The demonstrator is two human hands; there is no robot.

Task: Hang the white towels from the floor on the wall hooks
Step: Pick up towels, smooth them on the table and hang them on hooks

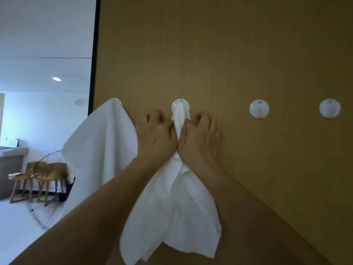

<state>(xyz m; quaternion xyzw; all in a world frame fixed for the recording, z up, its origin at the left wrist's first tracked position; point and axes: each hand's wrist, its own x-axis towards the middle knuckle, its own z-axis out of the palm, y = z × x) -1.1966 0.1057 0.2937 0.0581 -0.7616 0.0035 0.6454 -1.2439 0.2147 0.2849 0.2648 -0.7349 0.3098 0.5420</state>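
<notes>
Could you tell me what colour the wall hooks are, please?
White, glossy; the bare hooks show best in the head view.

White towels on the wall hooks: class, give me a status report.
Left hand and right hand pinch second white cloth towel under its round white hook. First white towel hung. Two round hooks free. Nothing obstructing.

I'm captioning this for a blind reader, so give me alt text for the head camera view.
Both hands, left hand and right hand, pinch a white towel looped over the second hook on a brown wall. Another towel hangs from the hook to its left; two bare hooks are to the right.
</notes>
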